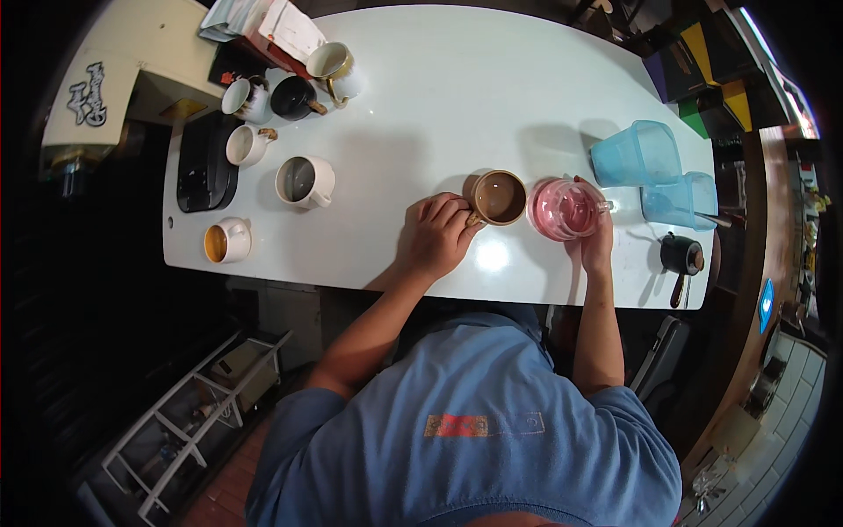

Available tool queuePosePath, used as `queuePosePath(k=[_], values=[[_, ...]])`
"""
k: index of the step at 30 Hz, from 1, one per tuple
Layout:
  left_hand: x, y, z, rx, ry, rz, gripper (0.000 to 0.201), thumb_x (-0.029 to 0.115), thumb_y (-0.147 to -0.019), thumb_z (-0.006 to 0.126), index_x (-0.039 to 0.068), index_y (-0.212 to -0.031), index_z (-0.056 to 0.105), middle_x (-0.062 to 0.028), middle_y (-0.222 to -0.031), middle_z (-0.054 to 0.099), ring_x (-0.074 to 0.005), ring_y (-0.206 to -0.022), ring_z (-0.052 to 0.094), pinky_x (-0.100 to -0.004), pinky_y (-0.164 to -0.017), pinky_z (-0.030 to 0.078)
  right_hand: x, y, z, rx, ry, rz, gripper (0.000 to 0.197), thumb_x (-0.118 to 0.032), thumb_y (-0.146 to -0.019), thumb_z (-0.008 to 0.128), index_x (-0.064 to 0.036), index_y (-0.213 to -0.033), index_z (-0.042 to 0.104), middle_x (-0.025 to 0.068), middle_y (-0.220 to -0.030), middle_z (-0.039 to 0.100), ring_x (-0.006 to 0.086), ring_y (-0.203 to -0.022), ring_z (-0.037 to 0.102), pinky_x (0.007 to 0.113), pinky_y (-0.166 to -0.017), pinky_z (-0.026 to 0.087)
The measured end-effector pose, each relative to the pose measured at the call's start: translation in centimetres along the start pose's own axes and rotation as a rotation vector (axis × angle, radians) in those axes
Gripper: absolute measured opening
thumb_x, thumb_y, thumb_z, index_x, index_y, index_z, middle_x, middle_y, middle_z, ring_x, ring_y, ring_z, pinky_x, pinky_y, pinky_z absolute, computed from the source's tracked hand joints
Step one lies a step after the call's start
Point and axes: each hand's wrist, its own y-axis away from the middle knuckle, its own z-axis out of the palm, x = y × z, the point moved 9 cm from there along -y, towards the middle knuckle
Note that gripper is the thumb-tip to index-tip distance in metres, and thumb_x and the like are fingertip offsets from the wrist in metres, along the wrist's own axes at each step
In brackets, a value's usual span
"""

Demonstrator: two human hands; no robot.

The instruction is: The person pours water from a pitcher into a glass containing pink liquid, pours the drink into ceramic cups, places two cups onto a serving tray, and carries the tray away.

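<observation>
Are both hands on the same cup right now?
No: the left hand holds the brown mug, while the right hand holds the pink glass cup.

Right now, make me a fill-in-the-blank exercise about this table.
The left hand grips the round brown mug by its ____.
The round, see-through cup in the right hand is coloured ____.
The translucent plastic containers at the right are coloured ____.
The white mug, yellow inside, is to the ____ of the brown mug.
Missing words: handle; pink; blue; left.
</observation>
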Motion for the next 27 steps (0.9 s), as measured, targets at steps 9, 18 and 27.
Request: queuePosePath(k=[9,18,27], values=[[0.5,0.4,-0.3,-0.056,-0.088,0.003,0.020,0.027,-0.089,0.063,0.007,-0.087,0.062,-0.0036,-0.103,0.063,-0.0229,-0.109,0.056,-0.0414,-0.093,0.038,-0.1,0.2,0.9,0.115,-0.042,-0.072,0.051,-0.011,-0.087,0.038,0.0085,-0.134,0.043,0.0197,-0.129,0.053,0.0267,-0.119,0.052,0.039,-0.105,0.040],[0.8,0.7,0.1,-0.009,-0.037,0.005,0.021,0.024,-0.091,0.060,0.004,-0.086,0.061,-0.0100,-0.098,0.063,-0.0286,-0.104,0.057,-0.0420,-0.091,0.038,0.1,-1.9,-2.1,0.284,0.123,-0.060,0.044,-0.013,-0.086,0.035,0.0101,-0.116,0.057,0.0165,-0.115,0.061,0.0254,-0.109,0.055,0.035,-0.096,0.043],[0.4,1.1,0.3,0.071,-0.025,-0.034,0.021,0.023,-0.091,0.060,0.002,-0.089,0.062,-0.0101,-0.101,0.063,-0.0286,-0.104,0.057,-0.0405,-0.089,0.041,-6.3,-4.6,0.9,0.112,0.154,-0.201,0.041,-0.016,-0.090,0.038,0.0099,-0.114,0.058,0.0131,-0.111,0.060,0.0198,-0.103,0.053,0.032,-0.094,0.038]])
